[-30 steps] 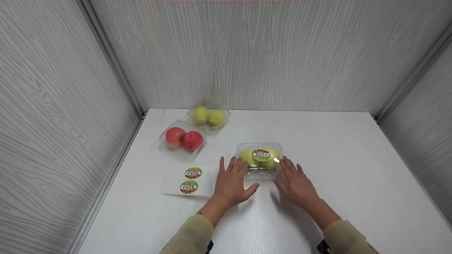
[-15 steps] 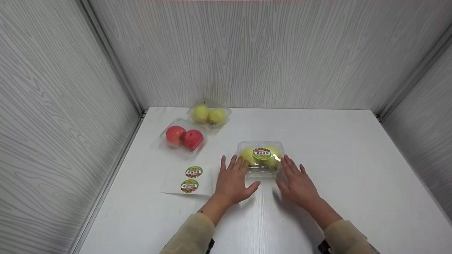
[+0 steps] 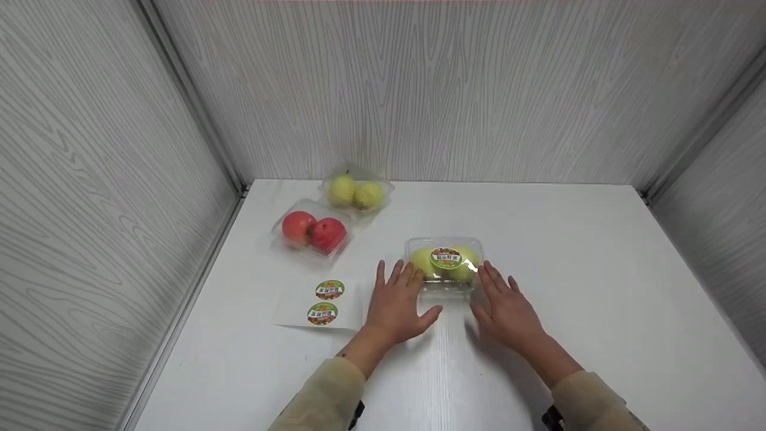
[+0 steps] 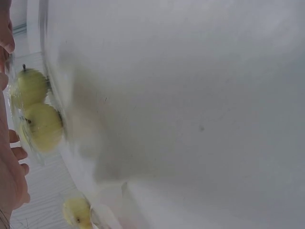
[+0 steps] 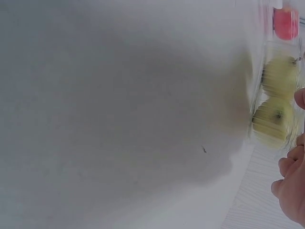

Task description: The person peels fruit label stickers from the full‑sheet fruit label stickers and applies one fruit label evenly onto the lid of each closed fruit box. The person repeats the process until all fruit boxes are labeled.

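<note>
A clear plastic fruit box lies on the white table with yellow-green fruits inside. An oval label sticker with green and red print is on its lid. At the box's near left corner, my left hand has its fingers extended and thumb spread. My right hand mirrors it at the right side, fingertips right at the box's edge. Through the box wall, the left wrist view shows two stemmed yellow-green fruits. Fingers of the right hand lie beside the box in the right wrist view.
Left of the left hand lies a white backing sheet with two more oval stickers. Farther back stand a clear box with two red fruits and another with two yellow-green fruits. Wood-grain panels wall the table in.
The head view has shifted very slightly. Both hands stay in place beside the box.
</note>
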`<move>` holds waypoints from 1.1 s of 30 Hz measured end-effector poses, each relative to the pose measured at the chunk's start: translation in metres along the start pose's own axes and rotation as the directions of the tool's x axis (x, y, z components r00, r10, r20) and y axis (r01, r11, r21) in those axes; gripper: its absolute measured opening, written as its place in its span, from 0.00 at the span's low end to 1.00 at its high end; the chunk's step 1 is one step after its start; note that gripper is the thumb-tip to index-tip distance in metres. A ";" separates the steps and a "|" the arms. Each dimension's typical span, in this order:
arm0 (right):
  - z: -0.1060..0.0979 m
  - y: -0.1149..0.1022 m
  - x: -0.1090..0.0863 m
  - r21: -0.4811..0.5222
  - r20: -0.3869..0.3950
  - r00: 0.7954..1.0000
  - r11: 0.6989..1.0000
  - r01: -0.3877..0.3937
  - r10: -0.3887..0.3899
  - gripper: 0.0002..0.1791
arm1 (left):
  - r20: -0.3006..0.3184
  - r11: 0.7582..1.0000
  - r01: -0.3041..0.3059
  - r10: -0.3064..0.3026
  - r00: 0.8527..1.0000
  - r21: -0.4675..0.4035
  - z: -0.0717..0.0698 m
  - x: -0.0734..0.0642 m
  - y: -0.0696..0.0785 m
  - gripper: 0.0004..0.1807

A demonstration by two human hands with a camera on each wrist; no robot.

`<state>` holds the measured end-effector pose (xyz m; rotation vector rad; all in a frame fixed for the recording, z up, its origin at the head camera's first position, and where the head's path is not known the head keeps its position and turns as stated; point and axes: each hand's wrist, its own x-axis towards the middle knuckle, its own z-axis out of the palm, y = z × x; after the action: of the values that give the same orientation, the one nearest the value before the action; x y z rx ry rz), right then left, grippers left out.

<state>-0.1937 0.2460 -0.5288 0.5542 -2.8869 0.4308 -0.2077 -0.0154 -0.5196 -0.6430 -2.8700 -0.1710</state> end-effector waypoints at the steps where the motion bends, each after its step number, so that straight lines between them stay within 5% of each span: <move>1: 0.000 0.000 0.000 -0.003 -0.004 1.000 1.000 0.004 -0.004 0.41 | -0.002 1.000 -0.002 0.002 1.000 0.001 0.000 0.000 0.000 0.46; 18: -0.001 0.003 0.001 -0.031 0.061 0.998 0.999 -0.033 0.034 0.44 | 0.048 1.000 -0.011 0.010 0.999 0.026 -0.002 0.006 0.001 0.47; 33: -0.005 0.021 0.001 -0.039 0.073 0.996 0.998 -0.055 0.058 0.45 | 0.095 0.998 -0.033 0.027 0.995 0.055 -0.003 0.025 0.012 0.47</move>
<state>-0.2024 0.2661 -0.5290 0.4936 -2.9809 0.3710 -0.2243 0.0055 -0.5106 -0.7011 -2.9416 -0.0566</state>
